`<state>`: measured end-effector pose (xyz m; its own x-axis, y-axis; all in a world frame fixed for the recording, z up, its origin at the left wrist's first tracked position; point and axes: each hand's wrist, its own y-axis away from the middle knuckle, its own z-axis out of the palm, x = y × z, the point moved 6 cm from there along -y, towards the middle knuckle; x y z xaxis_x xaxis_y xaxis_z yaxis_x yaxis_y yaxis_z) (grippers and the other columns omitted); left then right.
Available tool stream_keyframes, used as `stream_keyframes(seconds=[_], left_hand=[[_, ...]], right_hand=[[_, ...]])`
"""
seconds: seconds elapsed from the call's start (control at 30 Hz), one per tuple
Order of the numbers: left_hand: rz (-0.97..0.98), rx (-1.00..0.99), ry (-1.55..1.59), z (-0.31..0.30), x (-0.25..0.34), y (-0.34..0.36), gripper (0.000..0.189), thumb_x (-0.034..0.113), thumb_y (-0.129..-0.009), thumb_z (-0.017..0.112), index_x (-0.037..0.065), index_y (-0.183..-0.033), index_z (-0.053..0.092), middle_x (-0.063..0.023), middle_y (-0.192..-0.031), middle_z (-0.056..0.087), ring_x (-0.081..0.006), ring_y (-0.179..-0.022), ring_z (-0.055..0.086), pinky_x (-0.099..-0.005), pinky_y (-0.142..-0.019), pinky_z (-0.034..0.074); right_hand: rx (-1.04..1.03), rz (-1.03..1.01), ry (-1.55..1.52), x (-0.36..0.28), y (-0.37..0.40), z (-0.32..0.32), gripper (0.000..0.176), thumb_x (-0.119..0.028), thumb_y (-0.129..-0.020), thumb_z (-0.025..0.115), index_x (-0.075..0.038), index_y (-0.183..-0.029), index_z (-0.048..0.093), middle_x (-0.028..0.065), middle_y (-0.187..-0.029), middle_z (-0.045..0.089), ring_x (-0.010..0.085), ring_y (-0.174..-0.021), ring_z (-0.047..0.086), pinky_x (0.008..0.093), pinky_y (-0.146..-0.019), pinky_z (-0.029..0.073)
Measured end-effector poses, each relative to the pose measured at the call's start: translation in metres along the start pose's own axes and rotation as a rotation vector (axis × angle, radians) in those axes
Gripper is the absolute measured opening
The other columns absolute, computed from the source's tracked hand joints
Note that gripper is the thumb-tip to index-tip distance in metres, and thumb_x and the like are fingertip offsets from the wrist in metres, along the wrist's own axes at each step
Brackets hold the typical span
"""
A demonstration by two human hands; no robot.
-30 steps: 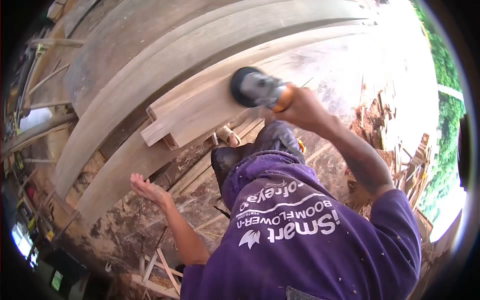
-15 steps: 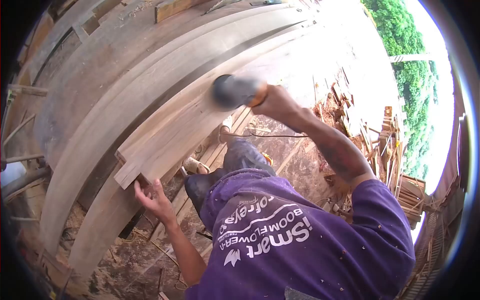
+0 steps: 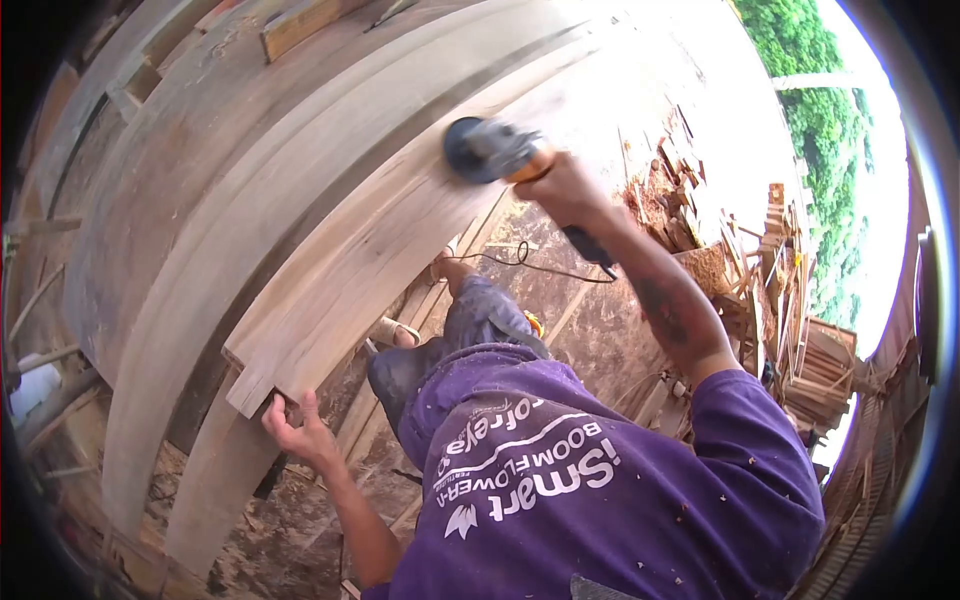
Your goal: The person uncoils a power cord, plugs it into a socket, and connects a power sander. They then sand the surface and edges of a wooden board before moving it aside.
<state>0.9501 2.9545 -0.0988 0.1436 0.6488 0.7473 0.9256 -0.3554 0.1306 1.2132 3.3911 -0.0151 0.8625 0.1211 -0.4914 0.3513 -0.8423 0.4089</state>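
Observation:
My right hand (image 3: pixel 568 190) is wrapped around the orange and grey body of an angle grinder (image 3: pixel 505 150). Its dark disc faces the top of a pale wooden board (image 3: pixel 340 270). Whether the disc touches the wood is hard to tell. At the board's near, notched end, my left hand (image 3: pixel 305 435) grips the edge by the notch, with the fingertips partly hidden under the wood. The board lies across long curved timbers (image 3: pixel 215 240). A black power cord (image 3: pixel 490 260) trails from the grinder past my forearm.
Offcuts and sticks (image 3: pixel 770 280) are heaped to the right, with a stack of wood pieces (image 3: pixel 825 375) beyond. A loose wood block (image 3: pixel 300 25) lies on the timber surface at the top. Sawdust and strips of wood cover the floor (image 3: pixel 560 310) around my feet.
The grinder has moved up and right along the board, farther from my left hand. My left hand has stayed at the notched end, its fingers now closer around the edge. The view has shifted slightly.

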Motion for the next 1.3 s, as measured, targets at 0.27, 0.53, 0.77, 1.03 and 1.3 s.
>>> stream_keyframes(seconds=[0.27,0.53,0.77,1.03,1.3], left_hand=[[-0.008,-0.013,-0.006,-0.002,-0.003,-0.002,0.049,0.023,-0.078,0.079,-0.009,-0.110,0.061,-0.0155,-0.108,0.056,-0.0311,-0.104,0.054,-0.0414,-0.091,0.043],[0.003,-0.039,0.042,-0.003,-0.003,-0.003,0.049,0.024,-0.078,0.079,-0.009,-0.108,0.061,-0.0124,-0.106,0.056,-0.0257,-0.097,0.055,-0.0380,-0.084,0.044],[0.014,-0.010,0.021,-0.003,0.000,-0.004,0.048,0.020,-0.073,0.083,-0.010,-0.105,0.062,-0.0113,-0.099,0.057,-0.0244,-0.090,0.055,-0.0368,-0.081,0.045],[0.051,-0.003,-0.028,-0.006,0.004,-0.008,0.047,0.019,-0.071,0.084,-0.010,-0.101,0.062,-0.0104,-0.095,0.056,-0.0245,-0.087,0.055,-0.0366,-0.079,0.045],[0.029,-0.049,-0.012,-0.007,0.005,-0.009,0.045,0.018,-0.072,0.083,-0.010,-0.101,0.062,-0.0110,-0.095,0.055,-0.0250,-0.088,0.053,-0.0376,-0.080,0.044]], right_hand=[[-0.010,0.024,-0.003,0.016,-0.001,-0.036,0.033,-0.022,-0.065,0.076,0.000,-0.089,0.071,0.0099,-0.074,0.068,0.0154,-0.067,0.064,0.0312,-0.062,0.051],[0.060,0.034,0.087,0.031,-0.018,-0.029,0.030,-0.023,-0.069,0.073,0.002,-0.084,0.069,0.0092,-0.068,0.065,0.0167,-0.062,0.062,0.0326,-0.054,0.049],[0.107,0.043,0.070,0.010,-0.015,-0.027,0.027,-0.020,-0.069,0.073,0.003,-0.083,0.069,0.0073,-0.065,0.063,0.0136,-0.056,0.059,0.0300,-0.049,0.047],[0.092,0.089,0.111,0.023,-0.019,-0.029,0.033,-0.022,-0.068,0.074,0.003,-0.088,0.068,0.0095,-0.067,0.063,0.0159,-0.058,0.060,0.0323,-0.051,0.048],[0.069,0.125,0.033,0.014,-0.009,-0.034,0.033,-0.026,-0.066,0.075,0.003,-0.082,0.070,0.0112,-0.068,0.065,0.0180,-0.065,0.064,0.0319,-0.057,0.050]])
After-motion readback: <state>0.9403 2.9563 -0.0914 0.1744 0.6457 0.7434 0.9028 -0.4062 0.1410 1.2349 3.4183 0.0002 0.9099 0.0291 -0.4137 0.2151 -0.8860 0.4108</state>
